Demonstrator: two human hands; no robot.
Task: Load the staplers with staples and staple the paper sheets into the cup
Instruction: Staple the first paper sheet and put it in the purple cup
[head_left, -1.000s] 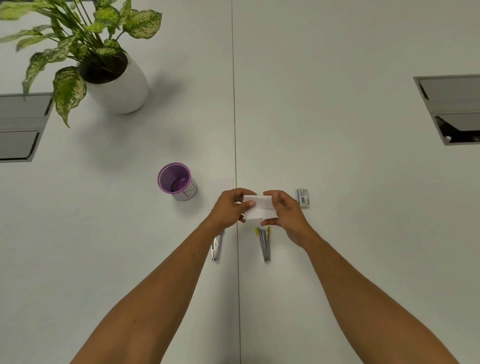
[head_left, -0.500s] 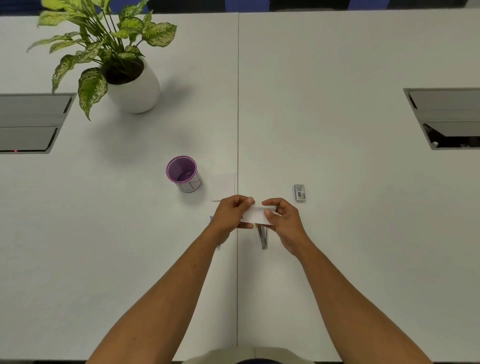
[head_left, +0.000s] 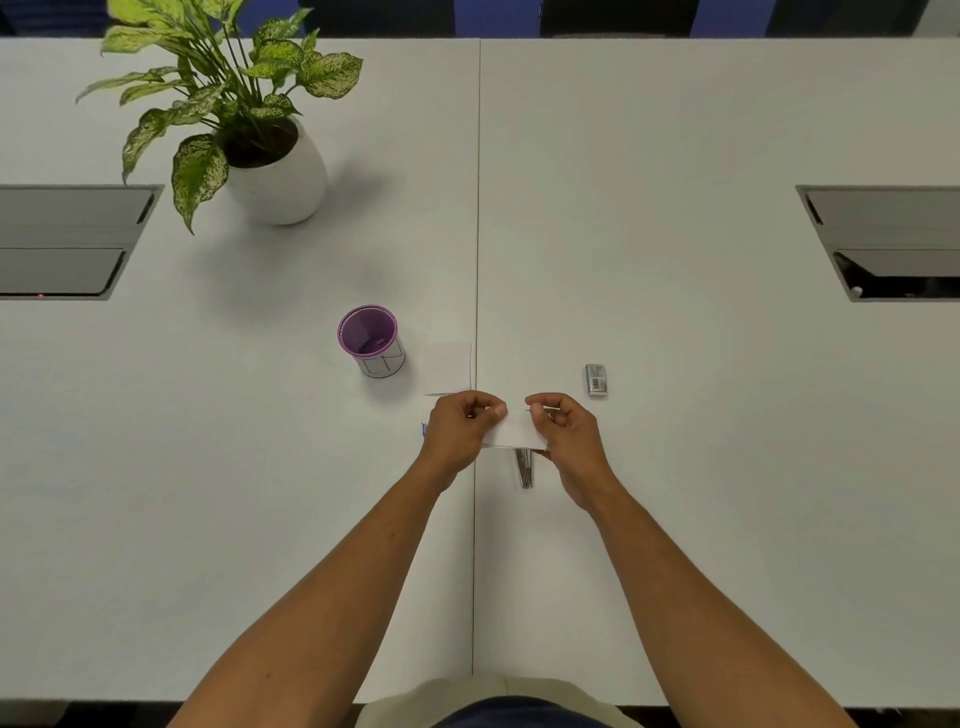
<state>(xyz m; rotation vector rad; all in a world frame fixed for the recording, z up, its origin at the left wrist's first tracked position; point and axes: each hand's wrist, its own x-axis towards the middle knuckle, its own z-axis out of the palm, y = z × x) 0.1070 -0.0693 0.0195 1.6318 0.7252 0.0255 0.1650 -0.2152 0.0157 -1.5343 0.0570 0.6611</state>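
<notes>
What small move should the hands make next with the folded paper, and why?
Probably the right hand lets go and takes the stapler lying just beneath, while the left hand keeps the folded paper: both hands pinch it now, unstapled, and the cup waits at left.

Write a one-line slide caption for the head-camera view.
Both hands, left hand and right hand, pinch a folded paper sheet above a stapler, purple cup nearby.
</notes>
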